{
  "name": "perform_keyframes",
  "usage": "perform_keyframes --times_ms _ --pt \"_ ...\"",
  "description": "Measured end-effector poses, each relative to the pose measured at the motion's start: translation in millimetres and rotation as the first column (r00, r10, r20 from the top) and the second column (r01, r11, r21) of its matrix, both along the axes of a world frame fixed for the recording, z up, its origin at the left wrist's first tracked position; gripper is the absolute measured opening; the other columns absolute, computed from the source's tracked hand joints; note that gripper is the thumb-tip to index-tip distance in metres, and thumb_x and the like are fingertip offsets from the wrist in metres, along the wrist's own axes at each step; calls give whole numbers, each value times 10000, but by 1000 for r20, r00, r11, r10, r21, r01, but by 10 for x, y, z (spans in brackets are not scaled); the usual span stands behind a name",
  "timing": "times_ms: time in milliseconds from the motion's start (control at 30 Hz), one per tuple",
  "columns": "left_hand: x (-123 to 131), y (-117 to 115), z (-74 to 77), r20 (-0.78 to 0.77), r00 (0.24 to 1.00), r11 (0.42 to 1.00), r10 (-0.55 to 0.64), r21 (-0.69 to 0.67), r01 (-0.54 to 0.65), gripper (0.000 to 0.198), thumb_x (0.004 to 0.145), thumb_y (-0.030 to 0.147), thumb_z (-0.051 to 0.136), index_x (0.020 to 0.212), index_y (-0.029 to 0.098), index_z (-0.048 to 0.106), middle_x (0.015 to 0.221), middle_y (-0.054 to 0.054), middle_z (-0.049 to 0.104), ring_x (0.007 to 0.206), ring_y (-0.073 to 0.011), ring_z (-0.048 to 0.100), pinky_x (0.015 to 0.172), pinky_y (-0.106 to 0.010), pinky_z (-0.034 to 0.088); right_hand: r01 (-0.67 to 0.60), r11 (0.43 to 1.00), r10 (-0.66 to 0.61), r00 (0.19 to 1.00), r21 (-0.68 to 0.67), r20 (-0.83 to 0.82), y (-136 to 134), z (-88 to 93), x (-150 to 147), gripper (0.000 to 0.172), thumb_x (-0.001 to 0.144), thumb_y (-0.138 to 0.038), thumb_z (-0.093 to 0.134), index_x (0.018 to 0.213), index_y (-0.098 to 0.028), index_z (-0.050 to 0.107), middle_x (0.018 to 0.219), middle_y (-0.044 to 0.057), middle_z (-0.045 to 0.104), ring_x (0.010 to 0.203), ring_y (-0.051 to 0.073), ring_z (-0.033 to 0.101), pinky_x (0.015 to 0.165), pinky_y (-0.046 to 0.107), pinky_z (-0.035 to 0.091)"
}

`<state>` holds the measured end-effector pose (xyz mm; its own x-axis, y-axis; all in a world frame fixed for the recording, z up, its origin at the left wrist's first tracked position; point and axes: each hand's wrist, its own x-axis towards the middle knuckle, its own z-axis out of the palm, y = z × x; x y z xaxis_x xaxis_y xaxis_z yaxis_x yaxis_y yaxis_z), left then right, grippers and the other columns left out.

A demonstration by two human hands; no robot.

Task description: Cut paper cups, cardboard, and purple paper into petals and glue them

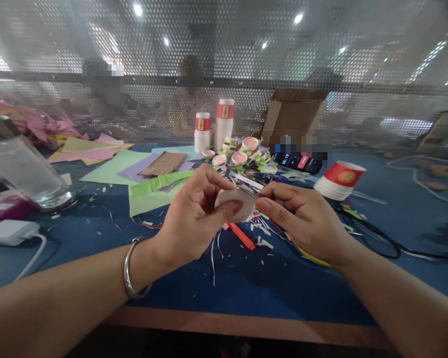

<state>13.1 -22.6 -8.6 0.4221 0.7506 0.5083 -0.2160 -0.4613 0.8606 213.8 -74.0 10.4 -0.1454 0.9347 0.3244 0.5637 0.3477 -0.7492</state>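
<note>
My left hand (192, 216) pinches a small round white paper cup bottom (234, 203) between thumb and fingers, above the blue table (246, 283). My right hand (302, 219) is closed around scissors with yellow handles (309, 257), whose blades (248, 191) meet the top edge of the white disc. Thin paper strips hang below the disc. An orange marker (242, 237) and white paper scraps lie on the table just under my hands. A silver bangle (129, 271) sits on my left wrist.
Coloured paper sheets (134, 171) lie at back left. Two stacks of red-and-white cups (218, 124) stand behind finished paper flowers (242, 154). A tipped cup stack (339, 180), a phone (296, 161), a cardboard box (291, 114), a glass jar (22, 169) and black cables (377, 238) surround them. People sit behind a perforated screen.
</note>
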Motion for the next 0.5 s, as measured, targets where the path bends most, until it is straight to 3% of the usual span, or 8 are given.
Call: perform_keyframes --times_ms 233,500 --pt "14 -26 6 31 999 1000 12 17 -13 341 849 209 768 848 233 428 750 45 561 670 -102 567 566 -231 457 -14 1000 14 1000 19 12 -33 -5 -2 448 958 -613 569 740 -223 562 641 -28 431 534 111 344 481 285 270" --pt "8 -17 45 35 998 998 -60 -24 61 421 842 141 716 808 245 310 723 69 445 663 -85 519 566 -213 431 -23 995 16 997 101 74 -51 15 19 410 982 -544 580 738 -215 557 660 -30 435 582 115 386 537 282 320"
